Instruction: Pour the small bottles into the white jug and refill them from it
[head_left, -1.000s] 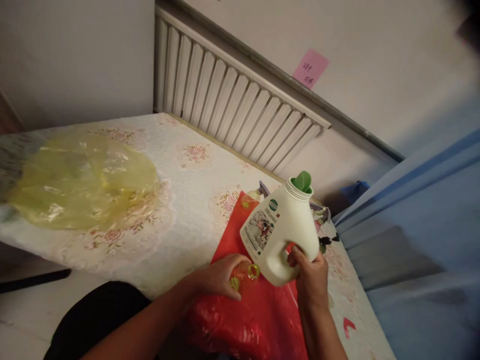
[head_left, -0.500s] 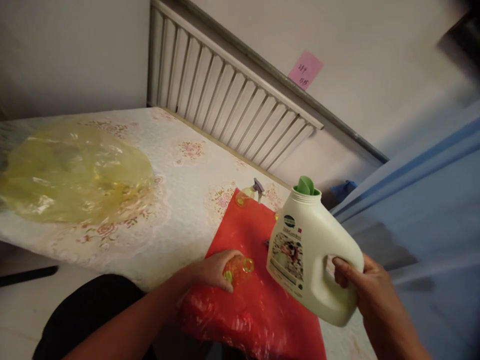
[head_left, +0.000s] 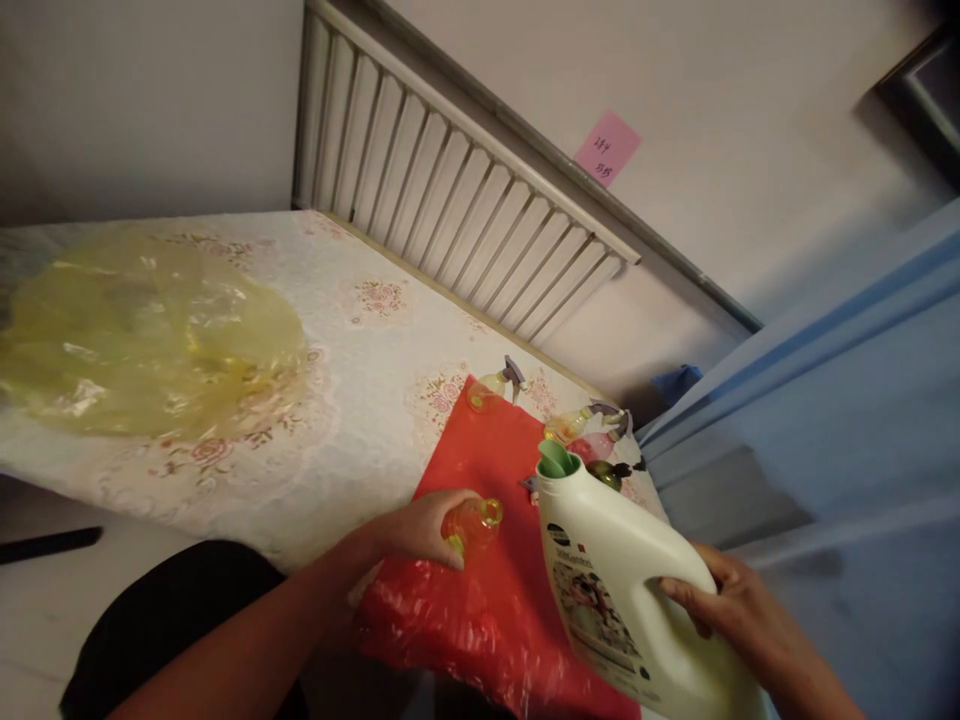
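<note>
My left hand [head_left: 435,525] is wrapped round a clear yellowish spray bottle without its top [head_left: 474,528], its open mouth facing up and right. My right hand [head_left: 724,595] grips the handle of a large pale green detergent jug [head_left: 622,590], which has no cap and shows a green spout [head_left: 556,460] in its neck. The jug leans left, with its spout to the right of the small bottle and apart from it. A red plastic sheet [head_left: 495,450] lies beneath both. Beside the jug's neck, a small grey and white part [head_left: 530,488] rests on the red sheet, perhaps a trigger top.
A yellowish spray bottle [head_left: 491,388] lies at the sheet's far corner. Several more spray bottles [head_left: 574,425] lie behind the jug. A yellow plastic bag [head_left: 150,330] covers the left of the flowered tablecloth [head_left: 360,420]. A radiator [head_left: 450,190] and blue curtain [head_left: 840,430] border the table.
My right hand has tipped the jug further left and lowered its neck, bringing the bottles behind it into view. My left hand stays nearly in place with the small bottle.
</note>
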